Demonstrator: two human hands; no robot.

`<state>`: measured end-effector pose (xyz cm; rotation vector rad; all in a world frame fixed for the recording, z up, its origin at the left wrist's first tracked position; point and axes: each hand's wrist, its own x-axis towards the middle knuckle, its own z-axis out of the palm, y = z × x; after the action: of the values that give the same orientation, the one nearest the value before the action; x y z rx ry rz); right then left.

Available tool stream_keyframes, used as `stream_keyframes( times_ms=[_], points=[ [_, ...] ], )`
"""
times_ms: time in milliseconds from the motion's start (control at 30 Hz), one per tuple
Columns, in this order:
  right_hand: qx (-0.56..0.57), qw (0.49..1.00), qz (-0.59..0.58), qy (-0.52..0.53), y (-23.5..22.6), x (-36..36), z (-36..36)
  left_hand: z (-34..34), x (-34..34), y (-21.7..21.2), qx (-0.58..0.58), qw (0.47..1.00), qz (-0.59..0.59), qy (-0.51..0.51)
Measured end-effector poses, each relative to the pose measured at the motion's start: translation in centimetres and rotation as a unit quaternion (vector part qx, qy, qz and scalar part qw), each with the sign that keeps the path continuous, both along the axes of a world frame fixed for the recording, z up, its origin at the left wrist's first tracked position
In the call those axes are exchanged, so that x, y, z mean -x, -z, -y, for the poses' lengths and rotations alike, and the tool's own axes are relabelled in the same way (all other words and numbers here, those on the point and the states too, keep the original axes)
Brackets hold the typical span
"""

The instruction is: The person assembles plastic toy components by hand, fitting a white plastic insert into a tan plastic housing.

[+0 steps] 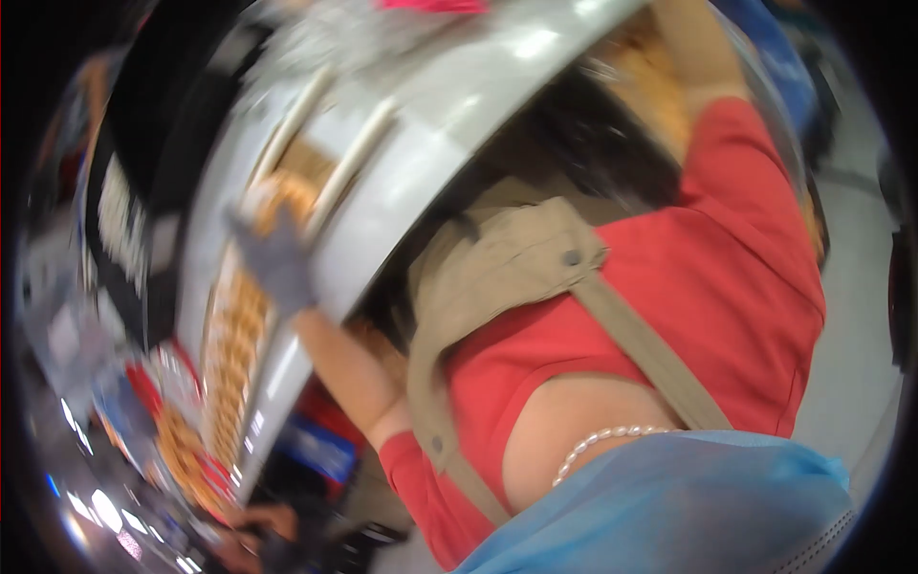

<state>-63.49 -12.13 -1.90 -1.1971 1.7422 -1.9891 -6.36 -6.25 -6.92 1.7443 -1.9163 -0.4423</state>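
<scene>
My left hand (274, 263), in a grey glove, is over a long channel between two white rails (354, 163). Its fingers reach a tan-orange rounded piece (292, 196), but motion smears them, and whether they grip it or only touch it cannot be told. Below the hand, a long row of similar tan, ridged pieces (234, 335) lies packed along the channel. My right forearm (703, 53) stretches up past the top edge, so the right hand is out of sight. Beside that arm is a heap of tan-orange pieces (650, 81), blurred.
The channel lies on a pale, glossy worktop (421, 191). Clear plastic film (335, 38) and a bright pink item (435, 5) lie at its far end. At lower left another person's hands (263, 526) are near more tan pieces (182, 454). A blue box (320, 450) stands below the worktop.
</scene>
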Motion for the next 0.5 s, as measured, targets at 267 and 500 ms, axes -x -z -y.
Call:
stream_keyframes(
  times_ms=[267,500],
  points=[
    [-0.343,0.887,-0.098,0.293,11.6,7.0,-25.5,0.5,0.7,-1.3,-0.069,0.939,-0.331,0.068],
    [-0.357,0.892,-0.188,0.206,24.2,7.0,-23.3,-0.5,3.5,-2.4,-0.261,0.67,-0.694,0.027]
  ],
)
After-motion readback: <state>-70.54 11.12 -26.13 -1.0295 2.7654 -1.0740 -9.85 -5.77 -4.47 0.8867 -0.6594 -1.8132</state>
